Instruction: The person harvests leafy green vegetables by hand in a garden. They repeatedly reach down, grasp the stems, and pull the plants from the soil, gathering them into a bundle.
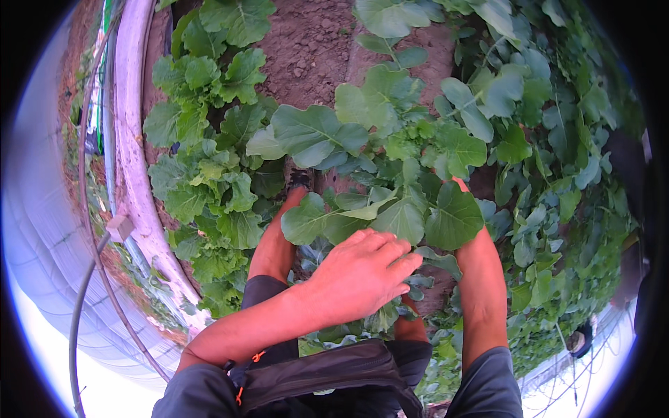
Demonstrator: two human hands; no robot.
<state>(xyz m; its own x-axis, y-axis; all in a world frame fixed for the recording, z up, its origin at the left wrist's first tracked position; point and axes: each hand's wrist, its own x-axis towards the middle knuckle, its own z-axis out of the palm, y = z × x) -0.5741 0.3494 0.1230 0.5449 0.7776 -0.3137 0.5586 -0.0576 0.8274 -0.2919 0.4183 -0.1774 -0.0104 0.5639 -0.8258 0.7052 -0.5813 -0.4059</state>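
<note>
My left hand (366,271) reaches across from the left, back upward, fingers a little apart and nothing visible in it. Its fingertips lie against or just over the lower edge of a broad green leaf (402,219). My right forearm (481,277) runs up into the same leafy plant. Only a small part of my right hand (460,184) shows between leaves; its fingers are hidden. A large lobed leaf (453,217) covers the right wrist. Another wide leaf (308,130) with pale veins spreads farther forward.
Bare brown soil (306,52) lies ahead between plant rows. Frilly leafy greens (204,183) grow at left, denser plants (549,157) at right. A pale curved plastic edge (136,130) and a bent pipe (86,292) run along the left. A dark bag (324,371) hangs at my front.
</note>
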